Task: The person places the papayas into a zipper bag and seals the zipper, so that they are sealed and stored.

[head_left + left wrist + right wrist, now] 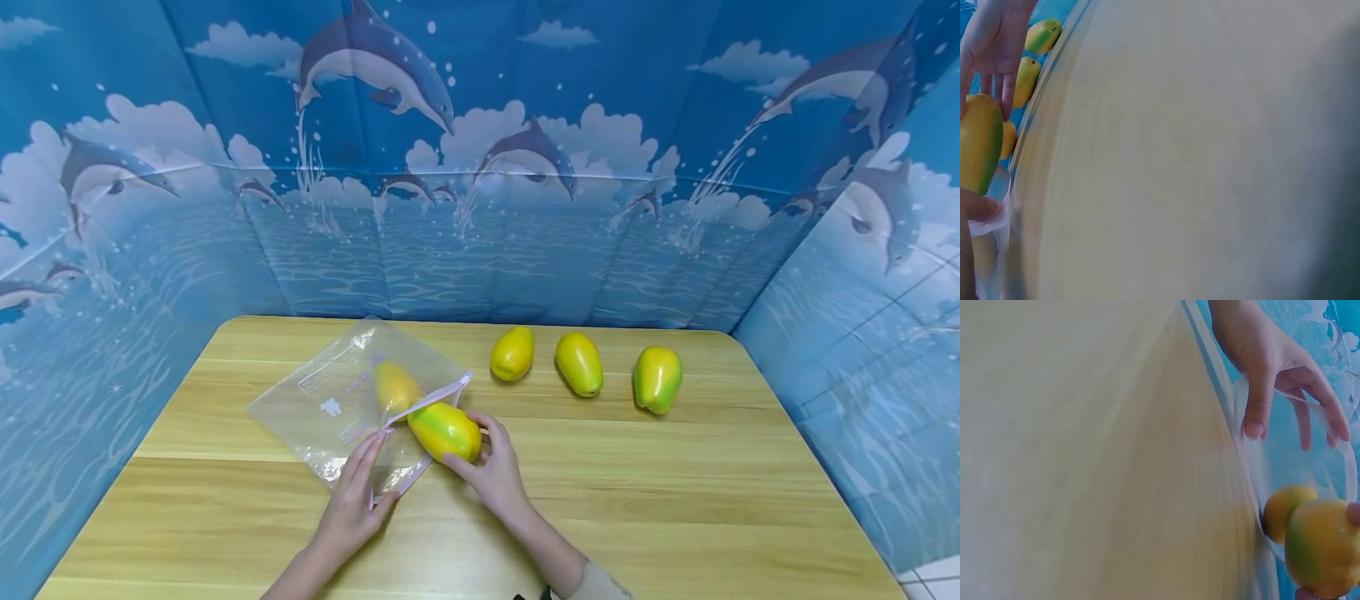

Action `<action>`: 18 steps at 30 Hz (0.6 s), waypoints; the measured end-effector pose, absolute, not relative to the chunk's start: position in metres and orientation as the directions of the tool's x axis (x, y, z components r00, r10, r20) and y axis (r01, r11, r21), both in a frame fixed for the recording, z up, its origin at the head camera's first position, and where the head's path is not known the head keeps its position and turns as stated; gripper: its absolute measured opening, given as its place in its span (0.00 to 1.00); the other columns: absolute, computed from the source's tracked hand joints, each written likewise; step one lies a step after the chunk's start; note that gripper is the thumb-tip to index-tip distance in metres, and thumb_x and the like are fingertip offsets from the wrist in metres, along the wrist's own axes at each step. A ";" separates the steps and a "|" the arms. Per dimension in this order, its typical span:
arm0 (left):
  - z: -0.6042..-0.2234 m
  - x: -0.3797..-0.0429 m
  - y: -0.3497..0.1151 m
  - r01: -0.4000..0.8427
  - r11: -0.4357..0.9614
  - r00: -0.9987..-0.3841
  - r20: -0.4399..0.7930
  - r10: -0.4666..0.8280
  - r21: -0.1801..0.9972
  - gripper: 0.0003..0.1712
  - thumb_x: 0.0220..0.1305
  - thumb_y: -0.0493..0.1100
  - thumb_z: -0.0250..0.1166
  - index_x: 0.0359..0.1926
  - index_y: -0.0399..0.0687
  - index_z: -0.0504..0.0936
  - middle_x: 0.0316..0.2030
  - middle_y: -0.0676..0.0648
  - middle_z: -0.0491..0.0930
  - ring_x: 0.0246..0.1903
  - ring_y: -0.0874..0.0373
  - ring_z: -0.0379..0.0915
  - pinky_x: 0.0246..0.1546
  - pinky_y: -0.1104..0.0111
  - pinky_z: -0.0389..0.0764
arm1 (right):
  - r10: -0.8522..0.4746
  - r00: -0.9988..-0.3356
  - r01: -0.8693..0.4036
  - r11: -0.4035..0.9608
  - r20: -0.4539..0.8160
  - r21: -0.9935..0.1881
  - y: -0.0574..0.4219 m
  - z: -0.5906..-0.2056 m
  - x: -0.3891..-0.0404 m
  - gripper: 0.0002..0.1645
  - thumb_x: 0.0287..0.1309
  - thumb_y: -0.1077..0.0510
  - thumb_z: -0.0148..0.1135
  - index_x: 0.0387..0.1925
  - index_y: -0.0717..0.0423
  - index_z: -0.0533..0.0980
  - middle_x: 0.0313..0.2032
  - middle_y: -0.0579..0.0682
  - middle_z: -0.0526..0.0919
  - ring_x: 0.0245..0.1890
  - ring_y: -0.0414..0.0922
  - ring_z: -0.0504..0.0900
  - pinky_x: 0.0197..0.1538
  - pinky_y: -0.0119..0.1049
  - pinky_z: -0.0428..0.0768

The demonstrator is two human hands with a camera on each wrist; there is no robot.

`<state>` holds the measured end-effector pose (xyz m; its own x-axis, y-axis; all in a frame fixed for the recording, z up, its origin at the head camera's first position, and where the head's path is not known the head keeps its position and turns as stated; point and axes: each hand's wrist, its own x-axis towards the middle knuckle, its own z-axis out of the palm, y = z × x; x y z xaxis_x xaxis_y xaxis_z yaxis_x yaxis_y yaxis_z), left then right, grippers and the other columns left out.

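My right hand (498, 475) grips a yellow-green papaya (444, 432), with thumb on the near side and fingers round the far end. Its front end sits at the mouth of a clear zip bag (315, 392), which has a lilac zip strip. My left hand (352, 504) is at the bag's mouth, thumb and fingers spread between its two edges. In the right wrist view, this left hand (1272, 356) has straight fingers reaching down at the rim. Another papaya (396, 387) lies inside the bag, seen through the plastic.
Three more papayas stand apart in a row along the back right of the wooden table: the left one (513, 354), the middle one (580, 365) and the right one (658, 380). A blue dolphin-print curtain (495, 250) rises behind the table's far edge and along its sides.
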<state>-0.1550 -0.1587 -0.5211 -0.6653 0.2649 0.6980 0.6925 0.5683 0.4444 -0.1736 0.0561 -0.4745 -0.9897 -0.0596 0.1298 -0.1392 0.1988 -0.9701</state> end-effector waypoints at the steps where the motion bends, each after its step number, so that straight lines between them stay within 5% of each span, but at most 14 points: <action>1: -0.521 -0.155 -0.159 0.693 0.567 -0.665 0.698 0.265 0.445 0.51 0.32 0.30 0.70 0.62 0.27 0.59 0.60 0.35 0.62 0.64 0.57 0.53 0.68 0.72 0.52 | -0.058 -0.990 -0.138 0.192 0.129 -0.972 0.054 -0.471 -0.173 0.36 0.43 0.62 0.70 0.55 0.61 0.66 0.54 0.60 0.67 0.50 0.56 0.70 0.52 0.46 0.79; 9: -0.519 -0.155 -0.158 0.696 0.560 -0.668 0.692 0.273 0.450 0.51 0.32 0.30 0.70 0.63 0.27 0.59 0.60 0.35 0.62 0.63 0.56 0.54 0.68 0.73 0.51 | -0.040 -0.990 -0.138 0.183 0.132 -0.973 0.042 -0.445 -0.166 0.34 0.42 0.69 0.68 0.54 0.67 0.66 0.51 0.65 0.67 0.48 0.58 0.70 0.48 0.47 0.80; 18: -0.519 -0.156 -0.157 0.708 0.560 -0.650 0.706 0.281 0.429 0.49 0.33 0.31 0.69 0.62 0.27 0.60 0.60 0.35 0.62 0.63 0.56 0.54 0.68 0.73 0.52 | -0.026 -0.989 -0.146 0.234 0.144 -0.961 0.036 -0.482 -0.183 0.37 0.42 0.60 0.71 0.56 0.57 0.67 0.52 0.59 0.66 0.48 0.52 0.69 0.47 0.36 0.80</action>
<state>-0.1559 -0.1573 -0.5194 -0.6497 0.2807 0.7064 0.7085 0.5604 0.4289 -0.1828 0.0365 -0.4825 -0.9892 -0.0258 0.1441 -0.1461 0.2343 -0.9611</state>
